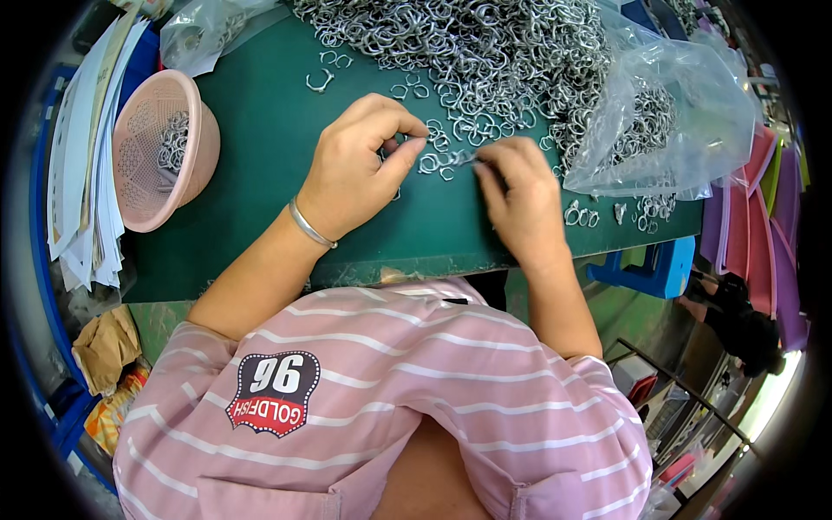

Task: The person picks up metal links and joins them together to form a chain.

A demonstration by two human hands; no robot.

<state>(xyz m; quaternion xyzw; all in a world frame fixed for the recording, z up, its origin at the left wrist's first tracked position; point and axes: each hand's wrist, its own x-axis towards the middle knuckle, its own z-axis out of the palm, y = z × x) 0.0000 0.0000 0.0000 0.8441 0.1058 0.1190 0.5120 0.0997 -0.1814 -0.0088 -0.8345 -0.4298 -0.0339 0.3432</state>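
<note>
Green table (260,121) — pink basket (165,147) — silver rings (468,43).

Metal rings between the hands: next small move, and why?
Probably draw the two hands slightly apart along the mat to check that the pinched rings are linked. The left hand and right hand both pinch a short string of metal rings low over the green mat, beside the loose ring pile. Whether the rings are joined is too small to tell.
</note>
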